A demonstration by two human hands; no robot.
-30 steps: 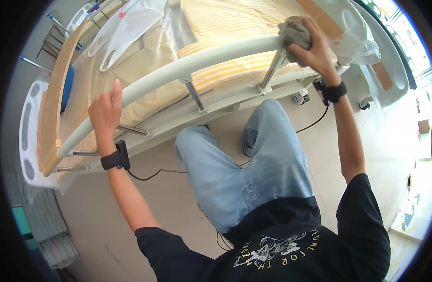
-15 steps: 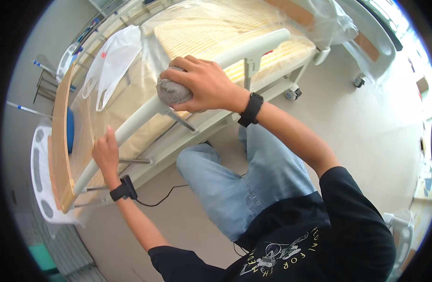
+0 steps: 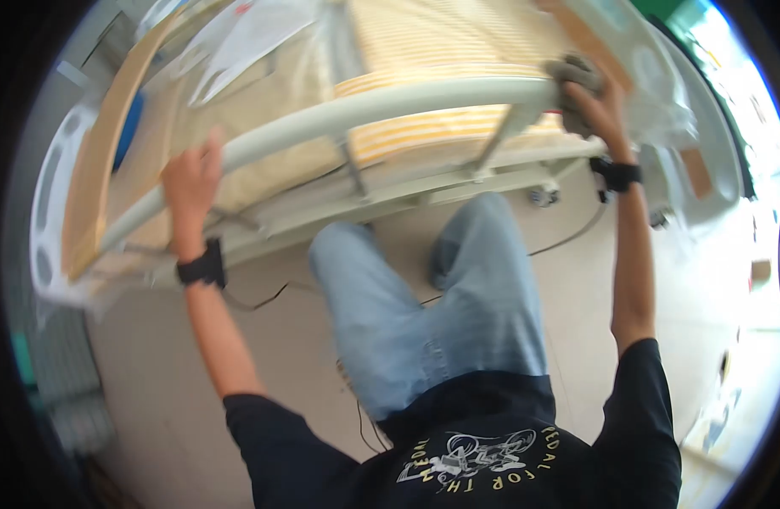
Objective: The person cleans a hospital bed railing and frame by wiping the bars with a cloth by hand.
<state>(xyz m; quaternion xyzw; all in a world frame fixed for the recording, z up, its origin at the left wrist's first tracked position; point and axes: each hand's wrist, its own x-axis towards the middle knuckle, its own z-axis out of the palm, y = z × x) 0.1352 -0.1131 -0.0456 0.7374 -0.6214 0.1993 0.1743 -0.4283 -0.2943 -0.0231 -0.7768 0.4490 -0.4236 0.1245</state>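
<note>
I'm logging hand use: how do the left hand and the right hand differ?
The left hand grips the bed rail, thumb extended; the right hand holds a gray cloth. The left hand is toward the rail's left end, the right hand at its right end. Both wrists wear black bands.

at ten o'clock your left hand [image 3: 189, 184] grips the pale bed rail [image 3: 390, 101], thumb raised. at two o'clock your right hand [image 3: 608, 116] holds a grey cloth [image 3: 576, 78] at the rail's end. a white plastic bag [image 3: 258, 38] lies beyond the rail at eleven; yellow-striped bedding [image 3: 445, 42] spreads just past twelve. your jeans [image 3: 492, 314] show from the centre toward five.
</note>
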